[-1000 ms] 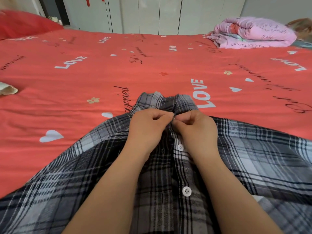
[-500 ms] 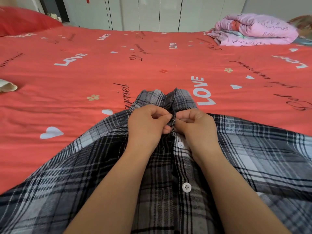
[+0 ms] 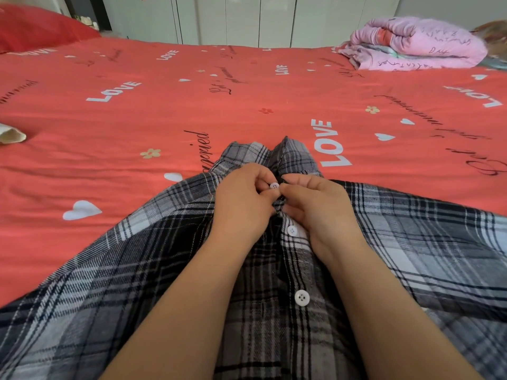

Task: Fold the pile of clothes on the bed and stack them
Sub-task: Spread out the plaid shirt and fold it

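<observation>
plaid shirt [image 3: 137, 270] is laid on bed [image 3: 137, 119], 6 o'clock | its front below collar is pinched by curled fingers of left hand [image 3: 244, 207] and right hand [image 3: 321, 212], top button [image 3: 274, 185] between | pink bundle [image 3: 417, 45]: 1 o'clock

The left forearm [image 3: 181, 311] and right forearm [image 3: 384, 311], both bare, reach forward from the near edge and converge until the two hands meet fingertip to fingertip. The left hand [image 3: 244, 198] lies back up with its fingers curled, thumb and forefinger pinching the front edge of the plaid shirt [image 3: 137, 270] right at a white button [image 3: 274, 185]. The right hand [image 3: 321, 207] mirrors it, fingers curled and thumb tip just beside that button, pinching the opposite edge, with both wrists low over the cloth.
</observation>
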The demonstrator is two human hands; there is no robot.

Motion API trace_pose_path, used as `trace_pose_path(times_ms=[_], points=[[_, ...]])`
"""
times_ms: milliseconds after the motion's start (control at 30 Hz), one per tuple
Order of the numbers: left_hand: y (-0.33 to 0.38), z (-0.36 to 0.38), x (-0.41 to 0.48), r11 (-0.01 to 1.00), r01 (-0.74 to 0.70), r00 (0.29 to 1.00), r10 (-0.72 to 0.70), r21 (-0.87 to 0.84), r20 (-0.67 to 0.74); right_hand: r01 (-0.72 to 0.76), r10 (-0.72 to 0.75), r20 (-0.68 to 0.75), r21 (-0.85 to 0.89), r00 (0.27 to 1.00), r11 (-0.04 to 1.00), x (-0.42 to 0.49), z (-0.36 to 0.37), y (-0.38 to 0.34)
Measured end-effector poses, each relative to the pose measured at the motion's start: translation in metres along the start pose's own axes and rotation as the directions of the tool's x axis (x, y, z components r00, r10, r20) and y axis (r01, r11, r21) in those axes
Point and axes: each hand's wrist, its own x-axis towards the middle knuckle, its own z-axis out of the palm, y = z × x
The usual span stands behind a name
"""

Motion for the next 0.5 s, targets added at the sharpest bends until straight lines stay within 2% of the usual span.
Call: trace_pose_path(times_ms=[67, 133, 233, 300, 400, 500], points=[[0.001, -0.001, -0.001, 0.994, 0.058, 0.998, -0.056, -0.093, 0.023, -0.005, 0.005, 0.007, 0.02, 1.0, 1.0, 0.0, 0.0, -0.002], [0.001, -0.001, 0.0, 0.989, 0.086, 0.996, -0.084, -0.117, 0.022, 0.018, -0.018, 0.018, 0.004, 1.0, 1.0, -0.001, 0.001, -0.001], [-0.001, 0.001, 0.003, 0.99, 0.114, 0.993, -0.113, -0.082, 0.018, 0.128, -0.128, 0.007, -0.167, 0.992, 0.978, 0.001, 0.004, 0.004], [-0.001, 0.001, 0.005, 0.987, 0.149, 0.988, -0.147, -0.059, 0.039, 0.238, -0.241, 0.03, -0.322, 0.97, 0.916, 0.001, 0.005, 0.006], [0.0, -0.001, 0.006, 0.96, 0.238, 0.969, -0.224, -0.148, 0.105, 0.386, -0.386, 0.116, -0.53, 0.915, 0.755, -0.001, 0.007, 0.008], [-0.002, -0.001, 0.007, 0.937, 0.256, 0.966, -0.237, -0.239, 0.105, 0.391, -0.435, 0.082, -0.607, 0.897, 0.692, -0.001, 0.006, 0.009]])
